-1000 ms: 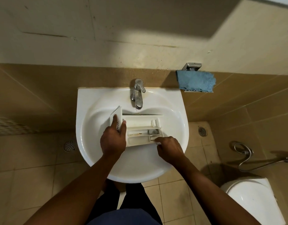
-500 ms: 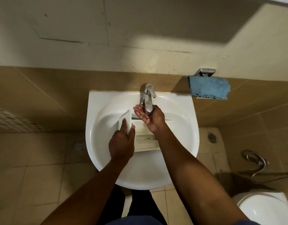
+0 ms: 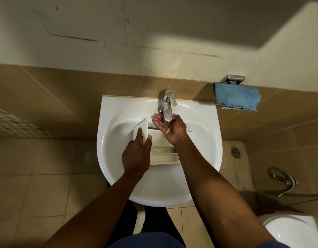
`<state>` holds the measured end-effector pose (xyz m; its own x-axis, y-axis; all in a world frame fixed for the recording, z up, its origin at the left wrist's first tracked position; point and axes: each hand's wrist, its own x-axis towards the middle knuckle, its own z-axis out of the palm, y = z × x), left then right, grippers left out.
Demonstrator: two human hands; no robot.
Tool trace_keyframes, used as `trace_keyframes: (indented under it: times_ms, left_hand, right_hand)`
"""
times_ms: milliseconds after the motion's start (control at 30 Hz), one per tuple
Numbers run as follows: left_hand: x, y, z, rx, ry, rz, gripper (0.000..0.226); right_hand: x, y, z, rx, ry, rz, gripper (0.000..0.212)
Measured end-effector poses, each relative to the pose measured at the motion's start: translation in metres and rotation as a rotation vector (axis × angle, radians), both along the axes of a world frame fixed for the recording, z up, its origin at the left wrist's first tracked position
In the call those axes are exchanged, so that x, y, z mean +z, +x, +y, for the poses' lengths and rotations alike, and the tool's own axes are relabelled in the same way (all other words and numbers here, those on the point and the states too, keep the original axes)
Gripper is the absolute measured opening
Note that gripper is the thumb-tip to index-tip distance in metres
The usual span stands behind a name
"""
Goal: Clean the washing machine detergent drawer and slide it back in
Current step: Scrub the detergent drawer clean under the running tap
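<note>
The white detergent drawer (image 3: 162, 154) lies in the white basin (image 3: 118, 176) with its front panel to the left. My left hand (image 3: 136, 154) grips that front panel, fingers and thumb wrapped around it. My right hand (image 3: 169, 128) is cupped, palm up, under the spout of the chrome tap (image 3: 168, 106), above the drawer's far side. It holds nothing. My right forearm covers the drawer's right end. Small dark specks show in the drawer's near compartment.
A blue cloth (image 3: 237, 97) hangs on a metal holder on the wall at right. A toilet (image 3: 290, 231) stands at the lower right with a spray hose (image 3: 287, 183) above it. Floor drains sit on both sides of the basin.
My right hand left the drawer's near right corner and rose to the tap, turning palm up under the spout. My left hand kept its grip on the front panel.
</note>
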<state>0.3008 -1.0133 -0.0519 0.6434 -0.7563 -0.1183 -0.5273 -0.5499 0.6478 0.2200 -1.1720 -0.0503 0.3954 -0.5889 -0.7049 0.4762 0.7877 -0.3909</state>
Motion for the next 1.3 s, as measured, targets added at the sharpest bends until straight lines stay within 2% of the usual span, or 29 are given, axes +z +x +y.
trace_keyframes:
  times_ms: [567,733,867,1100,1200,1300]
  left_hand:
    - [-0.004,-0.001,0.002,0.006,0.009,0.009,0.062]
    - [-0.006,-0.001,0.0,0.0,0.004,0.01,0.062]
    - [-0.008,0.0,0.0,0.005,-0.011,0.012,0.064]
    - [-0.008,-0.001,0.001,0.022,-0.027,0.047,0.061]
    - [-0.007,0.001,0.001,0.021,-0.01,0.049,0.06]
    - [-0.007,0.0,0.0,0.017,-0.014,0.054,0.06]
  right_hand:
    - [0.001,-0.009,-0.012,0.122,0.047,-0.029,0.045]
    - [0.016,-0.026,-0.009,0.261,-0.001,0.074,0.041]
    - [0.026,-0.074,0.003,0.376,-0.034,0.255,0.044]
    - [0.028,-0.123,0.038,0.663,-0.403,0.724,0.041]
    - [0.009,-0.131,0.05,0.796,-0.745,0.955,0.039]
    - [0.0,-0.145,0.064,0.81,-0.825,0.987,0.038]
